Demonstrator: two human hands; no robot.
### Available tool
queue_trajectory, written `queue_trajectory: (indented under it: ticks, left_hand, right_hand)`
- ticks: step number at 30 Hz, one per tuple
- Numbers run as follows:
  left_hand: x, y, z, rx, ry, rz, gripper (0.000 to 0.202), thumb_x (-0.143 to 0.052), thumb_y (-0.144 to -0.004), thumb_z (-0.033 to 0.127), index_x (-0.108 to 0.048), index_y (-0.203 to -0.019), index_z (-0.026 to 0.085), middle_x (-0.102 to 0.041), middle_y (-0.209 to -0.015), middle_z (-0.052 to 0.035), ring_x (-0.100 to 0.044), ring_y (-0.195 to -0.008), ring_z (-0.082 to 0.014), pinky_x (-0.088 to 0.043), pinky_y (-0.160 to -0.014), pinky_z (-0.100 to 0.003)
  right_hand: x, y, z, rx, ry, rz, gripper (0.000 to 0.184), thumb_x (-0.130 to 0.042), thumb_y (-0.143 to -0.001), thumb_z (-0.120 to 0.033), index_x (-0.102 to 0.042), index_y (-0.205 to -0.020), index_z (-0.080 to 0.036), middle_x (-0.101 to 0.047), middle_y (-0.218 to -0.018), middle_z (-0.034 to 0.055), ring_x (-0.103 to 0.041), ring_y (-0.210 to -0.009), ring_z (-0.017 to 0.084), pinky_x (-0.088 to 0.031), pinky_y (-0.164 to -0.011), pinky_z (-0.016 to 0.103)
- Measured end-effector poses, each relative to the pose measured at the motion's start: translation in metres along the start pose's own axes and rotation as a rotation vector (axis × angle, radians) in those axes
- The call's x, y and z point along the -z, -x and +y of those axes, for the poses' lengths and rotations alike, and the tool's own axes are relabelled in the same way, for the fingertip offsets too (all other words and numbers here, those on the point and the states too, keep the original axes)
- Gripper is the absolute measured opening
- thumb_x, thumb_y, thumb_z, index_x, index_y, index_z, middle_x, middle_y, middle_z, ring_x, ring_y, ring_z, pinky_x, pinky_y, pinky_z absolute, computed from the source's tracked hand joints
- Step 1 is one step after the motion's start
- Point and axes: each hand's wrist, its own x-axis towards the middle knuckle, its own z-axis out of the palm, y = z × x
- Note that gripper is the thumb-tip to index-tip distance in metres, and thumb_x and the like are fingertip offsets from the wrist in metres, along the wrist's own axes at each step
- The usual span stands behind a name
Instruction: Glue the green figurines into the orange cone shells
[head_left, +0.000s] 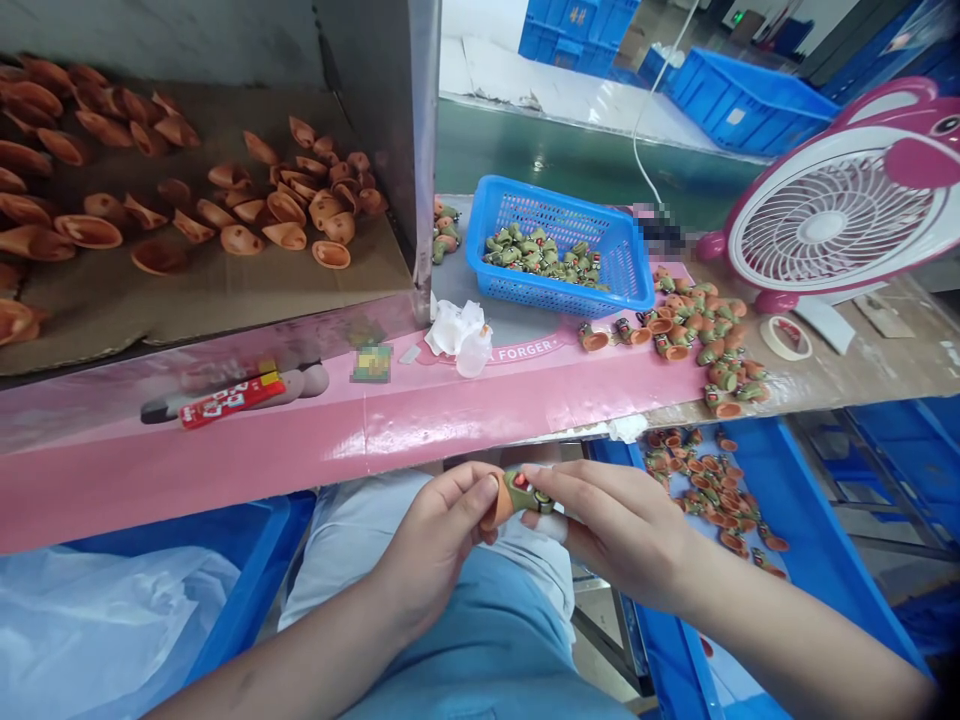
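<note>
Above my lap, both hands grip one small painted figurine [520, 488] with a green body, red and black details and an orange cup-shaped part. My left hand [442, 535] pinches the orange end between thumb and fingers. On the green end, the fingers of my right hand [622, 520] are closed; one fingertip has a white wrap. Similar assembled figurines [694, 325] cluster on the table to the right. Loose green pieces [536, 255] lie in a blue perforated basket [487, 285]. Orange hollow parts [285, 208] are spread over cardboard inside the box-like enclosure at left.
A pink-and-white fan [832, 225] and a tape roll [786, 338] stand at right. Crumpled tissue [454, 328] and a red wrapper [232, 400] lie on the pink table mat [450, 420]. Below, a blue crate [817, 510] holds more figurines; another [277, 540] holds clear plastic.
</note>
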Motion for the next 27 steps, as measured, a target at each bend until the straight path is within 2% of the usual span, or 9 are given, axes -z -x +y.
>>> queue_trajectory:
  ticks: [7, 12, 14, 16, 18, 20, 23, 25, 27]
  left_hand:
    - [0.000, 0.002, 0.002, 0.081, 0.049, -0.072, 0.031, -0.054, -0.075, 0.044, -0.047, -0.066, 0.016, -0.042, -0.068, 0.0013, -0.038, -0.066, -0.0116, -0.031, -0.063, -0.025]
    - [0.002, 0.002, 0.003, 0.104, -0.005, -0.146, 0.032, -0.051, -0.076, 0.046, -0.053, -0.074, 0.014, -0.048, -0.070, -0.0009, -0.043, -0.067, -0.0130, -0.036, -0.067, -0.029]
    - [0.005, 0.005, 0.002, -0.009, -0.116, -0.060, 0.031, -0.043, -0.082, 0.044, -0.054, -0.086, 0.016, -0.052, -0.076, -0.0026, -0.047, -0.072, -0.0144, -0.038, -0.070, -0.030]
    - [0.008, 0.009, 0.001, -0.252, -0.294, 0.043, 0.030, -0.038, -0.085, 0.042, -0.052, -0.101, 0.020, -0.055, -0.090, -0.0047, -0.050, -0.083, -0.0168, -0.039, -0.076, -0.032]
    - [0.010, 0.012, 0.002, -0.505, -0.490, 0.056, 0.029, -0.040, -0.085, 0.038, -0.050, -0.108, 0.024, -0.053, -0.104, -0.0058, -0.049, -0.094, -0.0187, -0.039, -0.080, -0.032]
    - [0.010, 0.014, 0.003, -0.609, -0.610, 0.029, 0.022, -0.044, -0.084, 0.031, -0.054, -0.102, 0.024, -0.053, -0.104, -0.0053, -0.050, -0.091, -0.0175, -0.041, -0.077, -0.030]
    - [0.006, 0.012, 0.007, -0.505, -0.556, 0.075, 0.012, -0.045, -0.085, 0.024, -0.056, -0.086, 0.019, -0.055, -0.088, -0.0025, -0.051, -0.070, -0.0113, -0.042, -0.064, -0.024]
    - [0.003, 0.009, 0.009, -0.361, -0.422, 0.086, 0.016, -0.044, -0.085, 0.027, -0.053, -0.077, 0.017, -0.054, -0.075, -0.0004, -0.048, -0.060, -0.0094, -0.041, -0.057, -0.023]
    - [0.001, 0.005, 0.011, -0.214, -0.294, 0.081, 0.021, -0.044, -0.085, 0.031, -0.050, -0.071, 0.016, -0.051, -0.064, 0.0016, -0.045, -0.056, -0.0088, -0.040, -0.051, -0.021]
  right_hand:
    - [0.004, -0.003, -0.003, -0.011, 0.026, -0.003, 0.023, -0.058, -0.077, -0.024, -0.056, -0.093, -0.008, -0.065, -0.073, 0.0054, -0.060, -0.066, 0.012, -0.048, -0.058, 0.023]
    - [0.006, -0.003, -0.004, 0.009, 0.039, -0.005, 0.024, -0.060, -0.076, -0.028, -0.057, -0.090, -0.008, -0.064, -0.070, 0.0050, -0.059, -0.062, 0.012, -0.046, -0.056, 0.023]
    - [0.006, -0.003, -0.003, -0.028, 0.008, -0.021, 0.022, -0.059, -0.076, -0.027, -0.057, -0.089, -0.009, -0.064, -0.069, 0.0043, -0.059, -0.061, 0.012, -0.046, -0.054, 0.022]
    - [0.006, -0.004, -0.003, -0.133, -0.090, -0.028, 0.019, -0.058, -0.077, -0.026, -0.057, -0.089, -0.011, -0.065, -0.070, 0.0036, -0.059, -0.060, 0.010, -0.046, -0.054, 0.020]
    - [0.005, -0.005, -0.003, -0.296, -0.241, -0.037, 0.015, -0.057, -0.077, -0.024, -0.058, -0.086, -0.013, -0.065, -0.071, 0.0017, -0.058, -0.058, 0.007, -0.045, -0.052, 0.016]
    - [0.002, -0.006, -0.004, -0.453, -0.396, -0.063, 0.011, -0.057, -0.077, -0.025, -0.059, -0.079, -0.015, -0.064, -0.066, -0.0007, -0.055, -0.053, 0.005, -0.042, -0.049, 0.013]
    - [-0.003, -0.005, -0.004, -0.564, -0.501, -0.118, 0.021, -0.055, -0.077, -0.032, -0.053, -0.065, -0.015, -0.054, -0.053, -0.0031, -0.047, -0.046, 0.004, -0.036, -0.044, 0.014]
    - [-0.006, -0.003, -0.002, -0.508, -0.474, -0.139, 0.029, -0.051, -0.079, -0.039, -0.049, -0.062, -0.015, -0.047, -0.051, -0.0034, -0.041, -0.046, 0.005, -0.032, -0.043, 0.015]
    - [-0.008, -0.003, 0.000, -0.362, -0.371, -0.150, 0.034, -0.043, -0.082, -0.044, -0.048, -0.064, -0.016, -0.044, -0.053, -0.0027, -0.038, -0.048, 0.006, -0.029, -0.044, 0.018]
